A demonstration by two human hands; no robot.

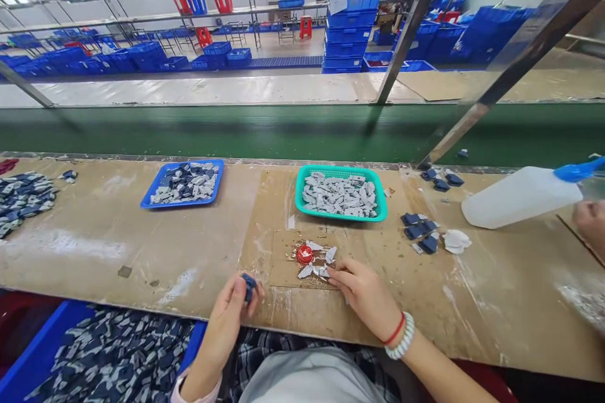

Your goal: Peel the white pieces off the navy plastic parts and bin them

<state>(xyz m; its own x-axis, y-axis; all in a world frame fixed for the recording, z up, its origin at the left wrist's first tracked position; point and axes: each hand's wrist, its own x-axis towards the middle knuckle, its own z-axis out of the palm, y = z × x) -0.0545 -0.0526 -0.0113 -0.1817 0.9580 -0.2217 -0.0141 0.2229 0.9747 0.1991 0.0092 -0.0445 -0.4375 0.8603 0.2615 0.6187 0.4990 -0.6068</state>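
My left hand is closed around a small dark blue part at the near edge of the workbench. My right hand rests on the bench with its fingertips pinched on a small grey piece from a little pile. A red round cap lies just left of that pile. Behind them stands a teal basket full of grey pieces.
A blue tray of mixed blue and grey parts sits at the back left. Dark blue parts and a white bottle held by another person's hand lie right. A blue bin of parts sits below left. A green conveyor runs behind.
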